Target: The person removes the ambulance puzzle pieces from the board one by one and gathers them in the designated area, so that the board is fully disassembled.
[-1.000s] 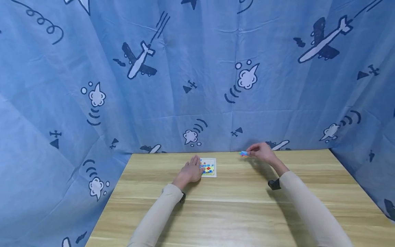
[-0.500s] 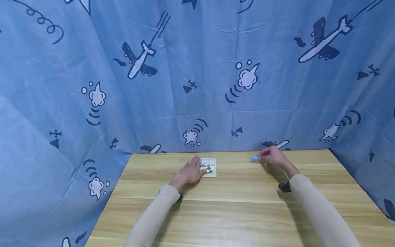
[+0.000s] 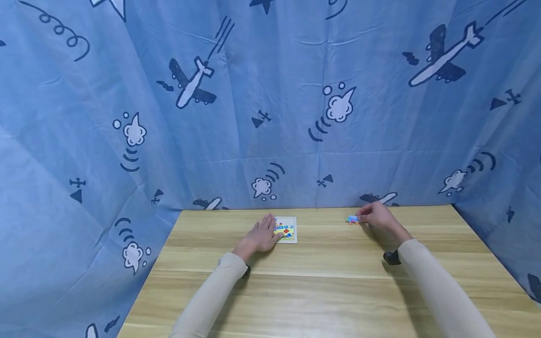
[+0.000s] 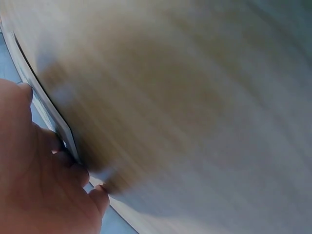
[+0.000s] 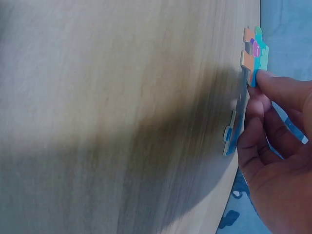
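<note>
My left hand (image 3: 261, 235) rests with straight fingers over the left part of a small square jigsaw puzzle board (image 3: 290, 221). The board has a pale frame and a yellow vehicle with a red cross; the hand hides its left side. In the left wrist view, the fingertips lie along the board's edge (image 4: 46, 100). To the right, my right hand (image 3: 377, 217) pinches a blue, orange and green puzzle piece (image 5: 254, 51) between thumb and fingers. Below those fingers in the right wrist view, another puzzle piece (image 5: 228, 133) lies on the table, partly hidden by the hand.
The wooden table (image 3: 296, 295) ends at the back against a blue curtain (image 3: 291, 117) printed with planes and clouds. The curtain also closes in the left and right sides. A dark wrist strap (image 3: 391, 257) shows at the right sleeve.
My right hand has moved to the right and nearer to me, carrying the puzzle piece lower, close over the table. My left hand has stayed on the board with only a slight shift.
</note>
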Available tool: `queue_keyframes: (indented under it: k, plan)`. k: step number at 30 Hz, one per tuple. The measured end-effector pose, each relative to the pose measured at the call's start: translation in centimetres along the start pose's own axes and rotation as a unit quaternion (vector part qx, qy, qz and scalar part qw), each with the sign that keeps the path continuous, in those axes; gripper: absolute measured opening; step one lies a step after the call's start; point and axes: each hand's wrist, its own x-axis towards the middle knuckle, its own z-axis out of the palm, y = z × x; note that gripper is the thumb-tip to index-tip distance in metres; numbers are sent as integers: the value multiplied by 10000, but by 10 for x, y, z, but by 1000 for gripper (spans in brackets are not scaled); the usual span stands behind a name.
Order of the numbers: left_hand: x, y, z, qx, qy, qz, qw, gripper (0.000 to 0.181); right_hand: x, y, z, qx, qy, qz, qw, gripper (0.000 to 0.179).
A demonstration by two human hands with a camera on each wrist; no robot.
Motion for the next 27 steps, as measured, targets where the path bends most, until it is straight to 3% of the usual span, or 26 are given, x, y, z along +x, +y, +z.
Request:
queue_keyframes:
  k: [8,27]
  plan:
    - [0,-1,1,46,-45,11,10000,76,6,-3,7,-269,-19,153,9995,16]
    - [-1,0,-2,60,22,1,10000,76,8,-5,11,-493,232,-269,9982,9]
